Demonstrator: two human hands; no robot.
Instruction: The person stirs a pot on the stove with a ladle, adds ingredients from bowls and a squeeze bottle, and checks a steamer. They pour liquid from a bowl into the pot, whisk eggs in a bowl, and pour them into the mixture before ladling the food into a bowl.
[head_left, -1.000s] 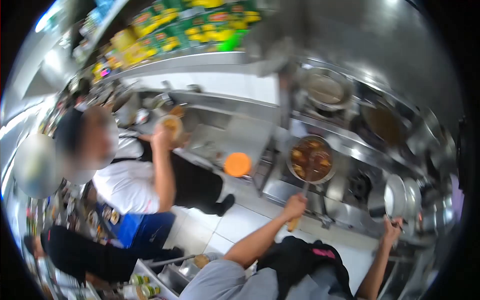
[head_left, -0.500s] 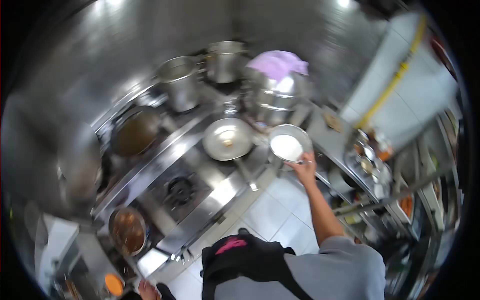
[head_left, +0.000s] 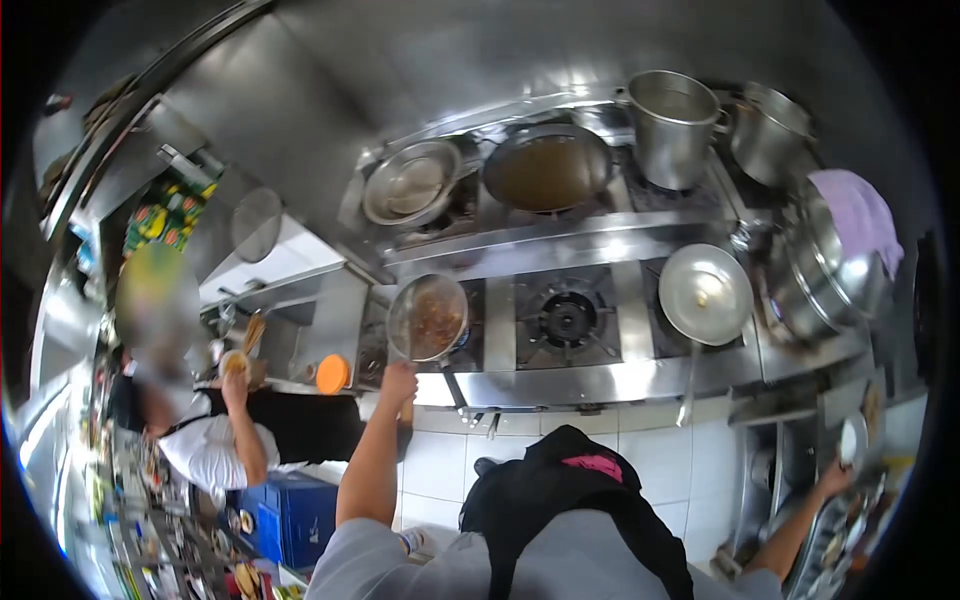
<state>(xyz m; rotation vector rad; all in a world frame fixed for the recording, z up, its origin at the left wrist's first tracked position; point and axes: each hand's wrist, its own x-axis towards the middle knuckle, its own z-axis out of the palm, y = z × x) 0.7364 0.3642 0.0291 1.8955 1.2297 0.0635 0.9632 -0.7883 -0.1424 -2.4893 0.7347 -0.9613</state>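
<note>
My left hand is closed around a light brown handle, just below the near-left rim of a round pan of reddish-brown food on the stove. The tool's far end cannot be made out. The pan's own black handle points toward me, to the right of this hand. At the far right, my right hand grips a white bowl by its near edge, beside the counter. On the right burner sits a shallow metal pan with a small yellow bit in it.
Behind stand a metal bowl, a wok of brown liquid and tall pots. A purple cloth drapes a steamer at right. An orange lid lies left. A co-worker at left holds something yellow.
The view has swung left, bringing the co-worker into sight. My left hand has come up beside the food pan. My right hand, with the bowl, has moved off the stove side to the right counter.
</note>
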